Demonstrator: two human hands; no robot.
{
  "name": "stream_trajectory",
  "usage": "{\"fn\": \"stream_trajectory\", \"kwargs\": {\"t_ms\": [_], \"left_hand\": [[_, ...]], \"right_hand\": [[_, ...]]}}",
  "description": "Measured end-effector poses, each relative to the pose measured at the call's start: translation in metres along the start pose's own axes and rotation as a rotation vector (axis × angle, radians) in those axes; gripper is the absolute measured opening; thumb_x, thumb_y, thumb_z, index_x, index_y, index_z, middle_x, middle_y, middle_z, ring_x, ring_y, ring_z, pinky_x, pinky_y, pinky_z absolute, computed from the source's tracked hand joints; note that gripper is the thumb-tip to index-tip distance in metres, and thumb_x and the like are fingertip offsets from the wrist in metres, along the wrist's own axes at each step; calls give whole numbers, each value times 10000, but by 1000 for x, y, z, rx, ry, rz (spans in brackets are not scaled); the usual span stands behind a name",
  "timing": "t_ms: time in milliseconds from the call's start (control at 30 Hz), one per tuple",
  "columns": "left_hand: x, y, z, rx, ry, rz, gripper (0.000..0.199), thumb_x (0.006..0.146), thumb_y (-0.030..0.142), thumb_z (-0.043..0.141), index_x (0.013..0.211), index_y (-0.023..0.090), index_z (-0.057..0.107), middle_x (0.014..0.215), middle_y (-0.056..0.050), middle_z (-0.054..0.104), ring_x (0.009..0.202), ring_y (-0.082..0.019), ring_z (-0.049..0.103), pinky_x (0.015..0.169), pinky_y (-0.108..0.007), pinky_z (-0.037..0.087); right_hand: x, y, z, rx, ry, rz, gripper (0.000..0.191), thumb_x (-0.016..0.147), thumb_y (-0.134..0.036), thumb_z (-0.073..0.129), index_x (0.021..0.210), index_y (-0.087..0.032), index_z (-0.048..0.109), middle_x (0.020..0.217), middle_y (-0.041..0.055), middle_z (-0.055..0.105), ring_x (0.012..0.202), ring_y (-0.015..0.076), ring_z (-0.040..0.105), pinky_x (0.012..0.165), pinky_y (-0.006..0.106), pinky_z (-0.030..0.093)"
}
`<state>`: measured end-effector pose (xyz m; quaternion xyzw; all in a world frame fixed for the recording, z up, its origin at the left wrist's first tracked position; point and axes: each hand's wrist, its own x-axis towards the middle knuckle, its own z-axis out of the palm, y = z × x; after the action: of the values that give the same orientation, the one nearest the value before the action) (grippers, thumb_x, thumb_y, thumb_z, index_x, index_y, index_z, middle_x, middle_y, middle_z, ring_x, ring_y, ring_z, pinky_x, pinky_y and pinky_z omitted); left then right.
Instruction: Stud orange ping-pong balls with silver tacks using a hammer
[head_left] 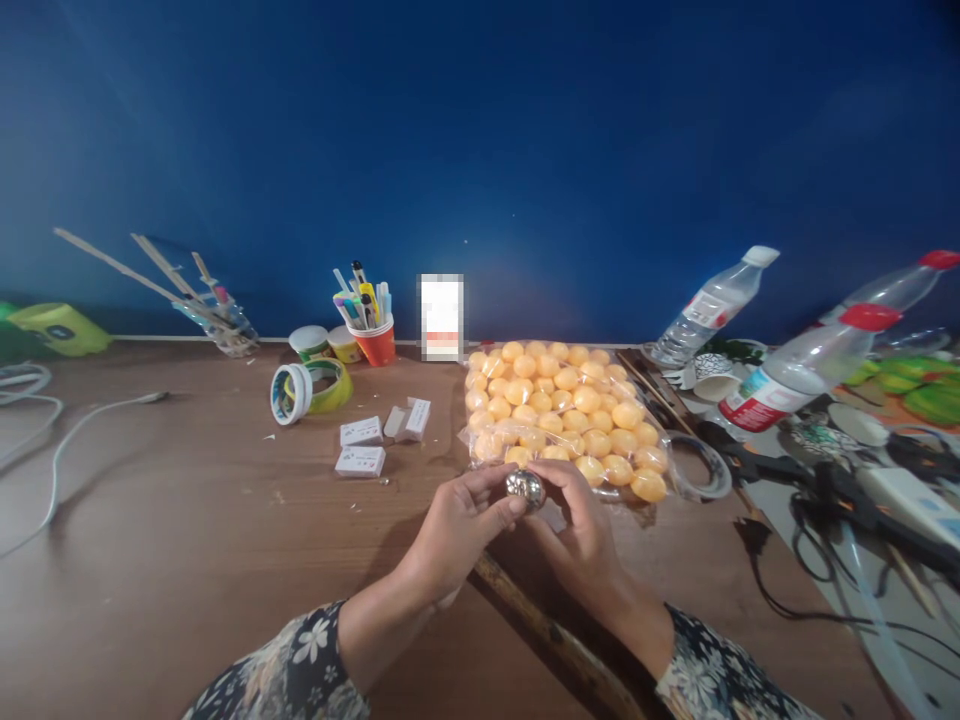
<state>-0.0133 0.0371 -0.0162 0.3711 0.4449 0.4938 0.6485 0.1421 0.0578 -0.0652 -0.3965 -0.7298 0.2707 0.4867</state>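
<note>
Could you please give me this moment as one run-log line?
Left hand: holds shiny metallic object | Right hand: at its edge | Beyond: bagged yellow balls | Near side: brown stick

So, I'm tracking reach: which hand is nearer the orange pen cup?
Left: the left hand is in front and right of the pen cup; the right hand is farther right.

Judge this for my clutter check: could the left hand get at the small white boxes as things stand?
Probably yes: the small white boxes lie on the table beyond and left of the left hand, with nothing tall between, though it has hold of the shiny metal ball.
</note>
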Motion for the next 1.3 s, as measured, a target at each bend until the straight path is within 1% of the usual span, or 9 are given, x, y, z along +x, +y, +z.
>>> {"fn": "stream_trajectory", "kwargs": {"t_ms": [167,367,500,600,700,867,1000,1100,1300], "left_hand": [[-2,-1,3,-12,32,18,372,696,278,790,1029,127,720,1023,-109,738,877,-195,660,786,-279,492],[-5,-7,3,6,57,91,361,702,301,788,1010,132,707,1001,-111,744,911,-210,676,862,-309,502],[-5,-7,2,83,59,115,371,721,322,771,1030,126,705,1003,-117,745,942,-237,680,863,-321,514],[-5,-9,0,108,76,138,492,691,324,795,1127,129,674,1107,-133,720,1017,-265,662,911,-344,505],[-4,-13,-2,143,99,147,601,644,311,828,1192,145,648,1180,-135,692,1085,-294,633,950,-369,492],[-6,-18,-2,273,106,166,466,697,317,783,1138,190,702,1102,-100,728,1022,-296,658,922,-371,505],[-9,-18,0,388,172,238,375,733,321,748,1094,219,728,1099,-90,728,1002,-285,663,925,-368,495],[-11,-17,1,422,204,286,361,735,318,746,1085,227,733,1084,-89,731,1000,-282,663,925,-365,491],[-11,-18,0,435,201,298,367,748,316,735,1104,225,724,1109,-100,720,1045,-288,645,958,-379,472]], "right_hand": [[-2,-3,1,32,-9,22,332,843,-223,615,1163,-257,535,1110,72,597,1049,233,587,898,415,524],[-7,-5,0,24,2,-2,342,841,-217,616,1172,-257,536,1126,80,596,1078,243,574,936,441,500],[-6,-11,1,116,-10,98,328,839,-249,634,1151,-250,533,1113,74,609,1028,230,605,896,405,524],[-5,-13,3,190,-7,142,312,838,-310,647,1120,-240,533,1058,66,631,957,218,634,823,365,551],[-4,-11,5,169,8,131,314,832,-352,652,1101,-233,545,1030,70,640,931,222,640,783,349,559],[-6,-9,6,142,24,114,281,826,-320,655,1074,-236,554,994,61,644,898,215,636,767,344,557],[-7,-9,6,147,4,124,268,832,-298,642,1078,-242,549,984,57,640,887,209,633,765,344,555],[-9,-7,5,140,6,98,271,839,-292,633,1091,-242,546,1001,65,631,913,215,628,778,354,554],[-8,-5,6,146,11,87,273,831,-280,647,1086,-245,556,1018,63,628,934,217,629,805,363,554]]}}
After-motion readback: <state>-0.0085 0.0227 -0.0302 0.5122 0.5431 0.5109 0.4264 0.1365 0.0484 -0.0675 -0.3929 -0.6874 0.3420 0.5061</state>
